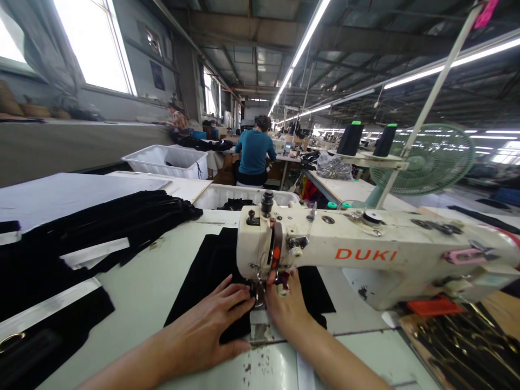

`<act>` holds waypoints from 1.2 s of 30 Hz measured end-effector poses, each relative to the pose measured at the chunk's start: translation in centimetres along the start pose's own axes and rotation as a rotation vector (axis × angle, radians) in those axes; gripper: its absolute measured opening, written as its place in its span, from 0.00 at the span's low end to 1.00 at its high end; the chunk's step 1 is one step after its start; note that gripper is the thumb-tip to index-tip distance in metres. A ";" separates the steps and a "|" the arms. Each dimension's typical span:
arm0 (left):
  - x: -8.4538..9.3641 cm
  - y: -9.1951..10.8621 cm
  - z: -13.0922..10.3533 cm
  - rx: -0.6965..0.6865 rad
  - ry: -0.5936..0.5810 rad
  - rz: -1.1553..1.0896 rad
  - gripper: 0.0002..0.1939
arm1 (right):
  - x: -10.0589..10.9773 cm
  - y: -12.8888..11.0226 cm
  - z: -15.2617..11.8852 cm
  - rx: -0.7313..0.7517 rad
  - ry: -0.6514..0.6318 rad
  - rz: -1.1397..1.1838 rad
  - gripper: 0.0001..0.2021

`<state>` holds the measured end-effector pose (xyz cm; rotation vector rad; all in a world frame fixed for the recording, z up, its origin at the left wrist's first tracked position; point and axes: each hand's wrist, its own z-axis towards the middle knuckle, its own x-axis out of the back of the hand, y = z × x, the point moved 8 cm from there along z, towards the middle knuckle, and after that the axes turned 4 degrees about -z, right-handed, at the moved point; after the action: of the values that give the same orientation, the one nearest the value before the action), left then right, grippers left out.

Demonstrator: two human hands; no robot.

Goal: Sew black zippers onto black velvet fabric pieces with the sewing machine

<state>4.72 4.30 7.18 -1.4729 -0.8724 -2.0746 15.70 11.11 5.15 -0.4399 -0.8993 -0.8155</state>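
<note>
My left hand [215, 319] lies flat, fingers spread, pressing on the black fabric piece [211, 271] just left of the sewing machine [365, 254] needle area. My right hand [286, 306] sits right under the machine head, fingers curled at the presser foot [260, 290], touching the fabric there; can't tell whether it pinches the cloth or just holds it down. The black fabric piece lies flat on the worktop [150, 292], passing under the machine head and out behind it. Left of the machine, well apart, a pile of black fabric pieces [101, 227] with white strips on it. Behind the machine, a white bin [166, 161] and a seated person in a teal top [254, 154]. Right of and behind the machine, two dark thread cones [351, 140] on a stand and a green fan [430, 160].
</note>
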 end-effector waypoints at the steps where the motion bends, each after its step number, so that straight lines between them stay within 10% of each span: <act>1: 0.0 -0.1 0.0 0.000 0.010 -0.015 0.30 | -0.4 0.3 0.3 0.004 -0.004 0.008 0.08; 11: -0.2 -0.3 -0.4 -0.009 0.075 -0.010 0.30 | 4.9 0.0 -2.1 0.155 -0.019 0.177 0.15; 24: -0.6 -2.4 -0.4 0.148 0.184 -0.194 0.17 | 2.4 -0.8 -1.3 0.160 -0.018 0.256 0.07; 36: -0.6 1.0 0.1 -0.182 0.149 0.196 0.27 | 2.5 -0.4 -2.0 0.159 -0.002 0.267 0.09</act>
<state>5.64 3.66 6.83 -1.4093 -0.4728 -2.1277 17.30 8.46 6.03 -0.4101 -0.8779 -0.4959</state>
